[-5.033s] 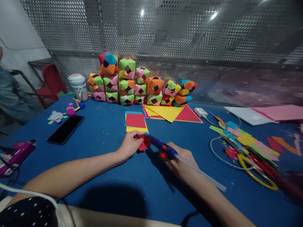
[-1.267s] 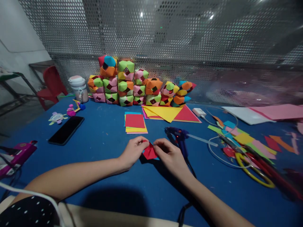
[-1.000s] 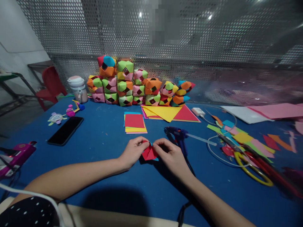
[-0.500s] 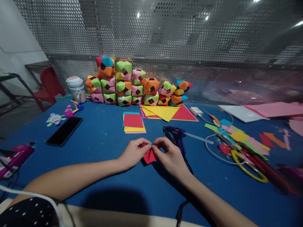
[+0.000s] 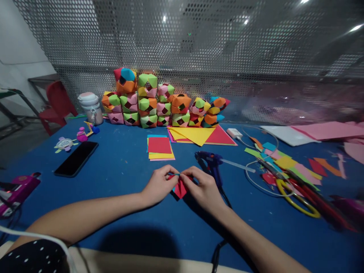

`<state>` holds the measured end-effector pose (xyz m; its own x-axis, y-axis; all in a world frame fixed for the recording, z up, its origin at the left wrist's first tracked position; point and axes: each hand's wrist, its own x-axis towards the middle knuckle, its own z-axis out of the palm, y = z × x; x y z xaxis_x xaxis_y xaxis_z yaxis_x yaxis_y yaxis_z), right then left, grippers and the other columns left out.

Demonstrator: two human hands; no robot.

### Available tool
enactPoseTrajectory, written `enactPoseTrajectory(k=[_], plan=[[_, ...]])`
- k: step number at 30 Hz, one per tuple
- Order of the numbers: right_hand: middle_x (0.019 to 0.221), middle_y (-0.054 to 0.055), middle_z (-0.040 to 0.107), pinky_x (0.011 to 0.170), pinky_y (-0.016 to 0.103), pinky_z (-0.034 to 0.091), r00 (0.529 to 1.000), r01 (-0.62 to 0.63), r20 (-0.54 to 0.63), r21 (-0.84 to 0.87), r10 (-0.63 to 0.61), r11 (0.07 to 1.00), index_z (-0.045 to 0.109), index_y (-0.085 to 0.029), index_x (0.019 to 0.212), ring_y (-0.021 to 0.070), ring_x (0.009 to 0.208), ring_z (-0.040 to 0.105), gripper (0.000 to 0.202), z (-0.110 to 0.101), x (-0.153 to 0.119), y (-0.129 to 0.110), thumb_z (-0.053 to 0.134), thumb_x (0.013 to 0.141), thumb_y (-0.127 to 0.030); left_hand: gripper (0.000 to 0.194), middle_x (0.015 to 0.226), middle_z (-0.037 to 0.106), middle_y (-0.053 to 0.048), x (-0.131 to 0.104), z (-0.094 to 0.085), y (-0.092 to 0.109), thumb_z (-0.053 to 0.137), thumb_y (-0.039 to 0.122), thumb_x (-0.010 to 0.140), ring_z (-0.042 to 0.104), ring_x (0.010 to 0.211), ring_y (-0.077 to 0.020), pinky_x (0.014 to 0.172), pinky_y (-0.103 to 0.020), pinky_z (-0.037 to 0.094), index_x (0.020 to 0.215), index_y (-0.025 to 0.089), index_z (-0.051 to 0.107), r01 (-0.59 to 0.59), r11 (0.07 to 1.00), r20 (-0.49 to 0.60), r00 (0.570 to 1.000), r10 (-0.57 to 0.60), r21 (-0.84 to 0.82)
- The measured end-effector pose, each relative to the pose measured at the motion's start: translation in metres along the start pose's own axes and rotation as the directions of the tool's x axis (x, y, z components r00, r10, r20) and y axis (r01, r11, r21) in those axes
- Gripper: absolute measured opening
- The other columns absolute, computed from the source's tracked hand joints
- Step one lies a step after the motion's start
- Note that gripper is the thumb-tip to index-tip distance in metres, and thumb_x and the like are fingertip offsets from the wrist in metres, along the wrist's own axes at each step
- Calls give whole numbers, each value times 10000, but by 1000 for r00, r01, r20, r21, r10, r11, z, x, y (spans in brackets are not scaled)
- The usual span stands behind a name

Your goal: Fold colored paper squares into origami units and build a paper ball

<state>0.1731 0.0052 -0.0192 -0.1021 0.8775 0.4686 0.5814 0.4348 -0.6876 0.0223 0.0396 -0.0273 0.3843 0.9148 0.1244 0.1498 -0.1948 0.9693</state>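
You've set the glue gun (image 5: 211, 157) down on the counter (image 5: 122, 163), leaving your left hand (image 5: 159, 186) and right hand (image 5: 207, 190) free to work together, each grip pinched on the folded red paper (image 5: 181, 189) between them.

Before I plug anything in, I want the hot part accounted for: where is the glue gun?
In the head view, the blue glue gun lies on the table, just beyond the right hand.
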Motion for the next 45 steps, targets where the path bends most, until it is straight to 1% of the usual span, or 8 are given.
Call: enactPoseTrajectory(k=[4,9,12,18,23,32,40,45], plan=[[746,64,629,677,321,447,996,43,74,9,-44,999,626,-200,781,191,720,573,218,-4,1,0,457,874,-302,57,654,564,25,0,1,-3,552,199,743,480,574,-84,551,-197,367,722,149,570,-1,1000,21,1000,1,19],[1037,71,634,818,308,456,982,-188,10,152,189,970,584,-194,1059,189,943,588,288,-8,3,1,459,873,-374,77,690,570,11,5,0,-2,567,196,724,515,597,-92,573,-209,392,707,159,502,35,990,-100,994,-49,-138],[863,53,648,682,271,464,970,-240,8,112,241,964,589,-161,977,166,751,592,291,-4,2,2,524,825,-401,71,706,575,5,7,-1,-2,545,123,678,522,636,-98,591,-207,391,692,160,486,74,984,-160,982,-101,-163],[647,9,584,557,248,401,978,-209,-1,-1,209,978,587,-168,761,143,593,517,220,3,2,8,486,831,-351,109,603,476,71,5,1,-2,535,137,682,451,526,-64,501,-173,329,740,176,452,151,951,-18,987,-162,-270],[625,5,583,543,243,395,985,-170,-15,-31,169,985,572,-173,707,137,571,516,200,3,1,9,512,819,-327,150,748,559,29,5,1,2,578,242,724,503,632,-85,587,-200,375,846,158,558,114,969,51,993,-106,-218],[782,47,656,630,260,455,986,-166,7,48,166,985,608,-159,863,165,693,591,214,2,1,7,522,828,-352,134,610,498,43,6,-1,2,543,258,759,439,563,-85,529,-200,335,692,144,522,117,984,-50,991,-125,-131],[722,36,645,616,253,448,997,-71,-1,-13,71,997,606,-167,764,150,652,584,165,1,0,8,502,842,-268,135,703,599,11,6,0,2,620,244,711,513,637,-108,600,-215,387,792,136,633,136,975,48,990,-129,-176],[888,66,673,709,256,468,1000,-8,3,-62,9,998,610,-160,942,164,795,622,203,-10,3,0,497,857,-306,135,669,613,2,12,-5,3,618,249,717,512,606,-111,576,-221,380,762,126,652,111,978,-59,991,-123,-175]])
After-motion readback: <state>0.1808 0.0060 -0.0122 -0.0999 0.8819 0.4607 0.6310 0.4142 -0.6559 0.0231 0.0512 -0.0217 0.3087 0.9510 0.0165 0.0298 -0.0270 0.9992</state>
